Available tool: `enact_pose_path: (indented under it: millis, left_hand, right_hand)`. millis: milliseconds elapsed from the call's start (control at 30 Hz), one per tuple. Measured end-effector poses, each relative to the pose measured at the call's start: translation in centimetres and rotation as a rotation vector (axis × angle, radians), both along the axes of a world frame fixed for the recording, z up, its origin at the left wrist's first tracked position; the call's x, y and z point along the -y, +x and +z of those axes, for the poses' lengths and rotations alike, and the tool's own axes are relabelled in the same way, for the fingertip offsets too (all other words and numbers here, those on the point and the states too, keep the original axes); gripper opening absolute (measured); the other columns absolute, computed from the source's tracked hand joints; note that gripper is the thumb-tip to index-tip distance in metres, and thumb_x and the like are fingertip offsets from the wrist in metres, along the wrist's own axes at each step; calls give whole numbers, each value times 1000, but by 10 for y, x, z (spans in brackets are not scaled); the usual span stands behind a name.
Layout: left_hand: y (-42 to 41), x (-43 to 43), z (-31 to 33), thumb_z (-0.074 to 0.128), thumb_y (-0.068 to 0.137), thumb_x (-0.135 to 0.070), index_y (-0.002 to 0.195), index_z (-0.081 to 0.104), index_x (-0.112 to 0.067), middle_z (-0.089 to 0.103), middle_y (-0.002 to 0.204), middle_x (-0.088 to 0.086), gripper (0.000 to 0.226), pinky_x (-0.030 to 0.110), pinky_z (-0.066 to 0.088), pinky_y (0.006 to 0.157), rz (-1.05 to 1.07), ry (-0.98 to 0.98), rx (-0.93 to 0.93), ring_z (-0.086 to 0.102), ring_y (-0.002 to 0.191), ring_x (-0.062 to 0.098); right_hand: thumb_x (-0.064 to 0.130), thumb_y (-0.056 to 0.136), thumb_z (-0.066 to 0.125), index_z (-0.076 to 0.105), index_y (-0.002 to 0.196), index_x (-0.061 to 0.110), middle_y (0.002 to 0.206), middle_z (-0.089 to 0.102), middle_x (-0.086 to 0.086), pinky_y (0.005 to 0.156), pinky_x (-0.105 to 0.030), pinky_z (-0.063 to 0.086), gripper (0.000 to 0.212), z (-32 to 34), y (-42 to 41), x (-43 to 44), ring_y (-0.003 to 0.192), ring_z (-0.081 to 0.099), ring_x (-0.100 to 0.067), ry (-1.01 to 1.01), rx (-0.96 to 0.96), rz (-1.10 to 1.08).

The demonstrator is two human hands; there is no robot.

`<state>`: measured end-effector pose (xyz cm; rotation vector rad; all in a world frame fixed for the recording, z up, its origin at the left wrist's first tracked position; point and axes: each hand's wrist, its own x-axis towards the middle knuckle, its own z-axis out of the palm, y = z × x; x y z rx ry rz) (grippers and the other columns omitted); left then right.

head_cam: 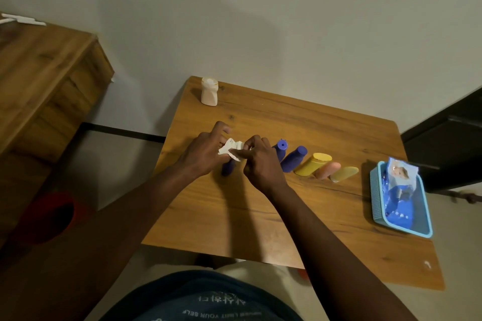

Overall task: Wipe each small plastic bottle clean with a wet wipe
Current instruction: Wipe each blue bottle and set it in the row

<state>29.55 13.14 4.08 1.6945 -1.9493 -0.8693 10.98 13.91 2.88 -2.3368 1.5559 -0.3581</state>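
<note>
Two hands over the wooden table [260, 216]: what are they doing?

The left hand [206, 154] and right hand [260, 164] meet, and each pinches a crumpled white wet wipe [231, 150] with curled fingers.

Where are the bottles?

One blue bottle [227, 169] shows just beneath the hands; I cannot tell whether either hand holds it. Just right of them runs a row of five bottles [313, 164]: two blue, yellow, pink, pale yellow. A white bottle [209, 92] stands at the far left corner. At the right edge, a teal basket [375, 198] holds a wipes pack [399, 182].
</note>
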Motion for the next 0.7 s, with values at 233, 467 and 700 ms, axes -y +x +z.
enact_pose_path:
  millis: [233, 467, 700]
  left_hand:
    - [0, 3, 4, 81, 80, -24, 125, 40, -30, 66, 114, 4, 61, 37, 61, 69, -8, 16, 29, 67, 86, 15]
    - [-9, -1, 2, 82, 80, -24, 124, 41, -28, 67, 119, 3, 60, 37, 60, 75, -18, 13, 25, 67, 94, 17]
    - [-4, -2, 3, 83, 78, -22, 122, 41, -28, 68, 116, 5, 62, 42, 60, 73, -43, 15, 3, 67, 92, 18]
  right_hand:
    - [15, 95, 45, 53, 147, 35, 117, 49, -7, 78, -43, 39, 56, 1, 9, -5, 107, 45, -28, 38, -84, -19]
    - [40, 82, 14, 70, 130, 27, 112, 53, -6, 77, -42, 38, 75, 7, 4, -4, 104, 46, -26, -6, -46, -80]
    - [10, 84, 43, 69, 133, 29, 108, 53, -6, 69, -37, 30, 59, -2, -1, -5, 99, 47, -28, -4, -30, 15]
